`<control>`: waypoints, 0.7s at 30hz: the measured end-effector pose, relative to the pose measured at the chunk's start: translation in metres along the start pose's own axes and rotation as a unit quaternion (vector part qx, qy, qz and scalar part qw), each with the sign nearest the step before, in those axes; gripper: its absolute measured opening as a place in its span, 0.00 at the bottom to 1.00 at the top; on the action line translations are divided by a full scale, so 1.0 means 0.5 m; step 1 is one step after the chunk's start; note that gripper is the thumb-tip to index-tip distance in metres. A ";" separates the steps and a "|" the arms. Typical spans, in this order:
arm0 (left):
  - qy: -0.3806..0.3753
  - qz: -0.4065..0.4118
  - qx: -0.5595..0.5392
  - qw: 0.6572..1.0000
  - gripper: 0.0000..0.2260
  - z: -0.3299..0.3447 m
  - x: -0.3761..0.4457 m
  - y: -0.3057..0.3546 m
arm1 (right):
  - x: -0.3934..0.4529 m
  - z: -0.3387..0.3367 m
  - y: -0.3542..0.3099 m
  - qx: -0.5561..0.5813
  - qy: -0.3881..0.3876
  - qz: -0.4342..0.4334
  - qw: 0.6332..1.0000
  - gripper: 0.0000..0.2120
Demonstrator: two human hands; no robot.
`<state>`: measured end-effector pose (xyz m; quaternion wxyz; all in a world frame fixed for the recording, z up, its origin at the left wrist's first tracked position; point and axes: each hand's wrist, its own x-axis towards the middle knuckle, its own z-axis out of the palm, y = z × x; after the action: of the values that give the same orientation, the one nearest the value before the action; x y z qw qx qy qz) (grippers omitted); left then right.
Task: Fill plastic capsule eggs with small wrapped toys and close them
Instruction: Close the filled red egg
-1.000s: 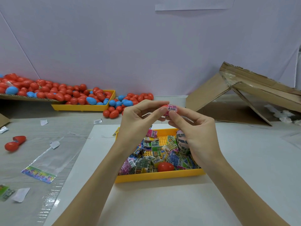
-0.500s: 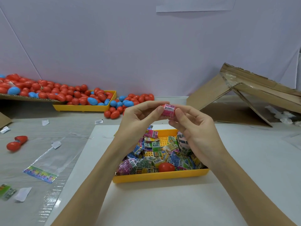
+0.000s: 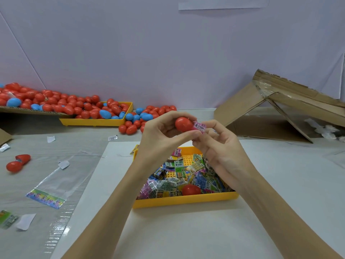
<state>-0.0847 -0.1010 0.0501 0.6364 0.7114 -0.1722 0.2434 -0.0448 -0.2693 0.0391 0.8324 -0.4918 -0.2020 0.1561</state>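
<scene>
My left hand (image 3: 160, 135) grips a red capsule egg half (image 3: 183, 124) between thumb and fingers, its mouth turned to the right. A pink wrapped toy (image 3: 200, 126) sticks out of that mouth, and the fingers of my right hand (image 3: 218, 146) pinch it. Both hands hover above a yellow tray (image 3: 184, 201) that holds several wrapped toys (image 3: 168, 184) and another red egg piece (image 3: 190, 189).
At the back left, a second yellow tray (image 3: 97, 122) and a cardboard sheet carry many red and blue eggs (image 3: 56, 103). An open red egg (image 3: 17, 162) and a clear plastic bag (image 3: 56, 184) lie at left. A collapsed cardboard box (image 3: 280, 109) stands at right.
The red egg half has turned into view in my left hand, and the pink wrapped toy now sits partly inside its mouth. Both hands stay above the tray.
</scene>
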 end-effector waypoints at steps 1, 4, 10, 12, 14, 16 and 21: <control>0.002 -0.001 0.003 1.000 0.15 -0.001 0.000 0.001 | 0.000 0.000 -0.002 -0.003 0.008 0.003 1.000 0.10; -0.003 -0.001 0.033 0.999 0.17 0.002 0.000 0.001 | -0.002 -0.003 -0.010 -0.039 0.047 0.012 0.998 0.16; -0.068 -0.065 0.044 0.995 0.20 -0.011 0.005 -0.003 | 0.001 -0.024 -0.017 -0.179 0.090 -0.002 0.980 0.19; -0.088 -0.097 0.019 0.991 0.20 -0.016 0.004 -0.002 | 0.003 -0.027 -0.018 -0.191 0.085 -0.004 0.978 0.18; -0.097 -0.115 0.001 0.989 0.19 -0.020 0.004 -0.002 | 0.004 -0.029 -0.018 -0.206 0.083 -0.002 0.975 0.16; -0.104 -0.123 -0.018 0.987 0.19 -0.023 0.003 -0.002 | 0.004 -0.030 -0.015 -0.226 0.083 -0.004 0.971 0.12; -0.124 -0.117 0.032 0.985 0.18 -0.023 0.001 0.004 | 0.000 -0.026 -0.015 -0.262 0.085 -0.018 0.961 0.08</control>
<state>-0.0869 -0.0897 0.0529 0.6108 0.7716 -0.1573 0.0828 -0.0381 -0.2827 0.0401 0.6913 -0.7003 -0.1733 0.0406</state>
